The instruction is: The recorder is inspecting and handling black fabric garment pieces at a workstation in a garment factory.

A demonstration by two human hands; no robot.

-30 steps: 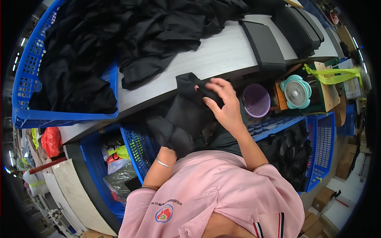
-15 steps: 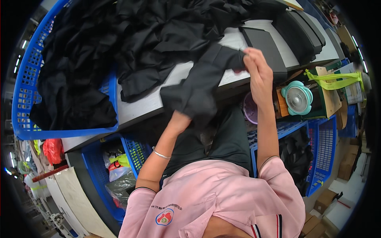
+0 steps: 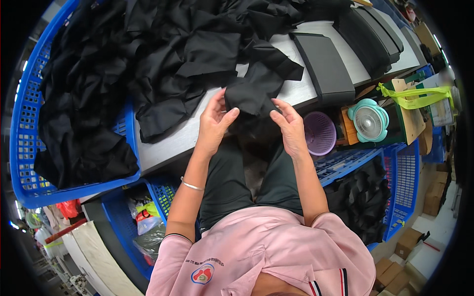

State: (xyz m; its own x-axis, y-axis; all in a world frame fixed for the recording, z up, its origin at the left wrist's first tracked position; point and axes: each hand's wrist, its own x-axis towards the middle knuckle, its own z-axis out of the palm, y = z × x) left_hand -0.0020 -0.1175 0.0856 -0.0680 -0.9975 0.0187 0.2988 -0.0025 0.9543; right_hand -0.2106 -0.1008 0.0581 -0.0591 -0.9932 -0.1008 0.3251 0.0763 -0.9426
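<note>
A piece of black fabric (image 3: 254, 93) hangs at the table's front edge, its upper part spread on the tabletop. My left hand (image 3: 213, 123) grips its left side, the fingertips partly behind the cloth and the thumb in front. At its right edge, my right hand (image 3: 290, 127) pinches the cloth between thumb and fingers. Beyond it lies a heap of loose black fabric pieces (image 3: 202, 54), and to the right stands a neat dark grey stack (image 3: 323, 66) on the white table (image 3: 170, 148).
A blue basket (image 3: 74, 192) overfilled with black fabric stands at the left. More black stacks (image 3: 368, 42) lie at the far right. Below the table edge are a purple basket (image 3: 320, 133), a teal fan (image 3: 369, 121) and another blue basket (image 3: 402, 187) with black pieces.
My right hand has come down and left from beside the grey stack. My left hand has moved up from under the fabric to its left edge. The fabric now lies lower between both hands.
</note>
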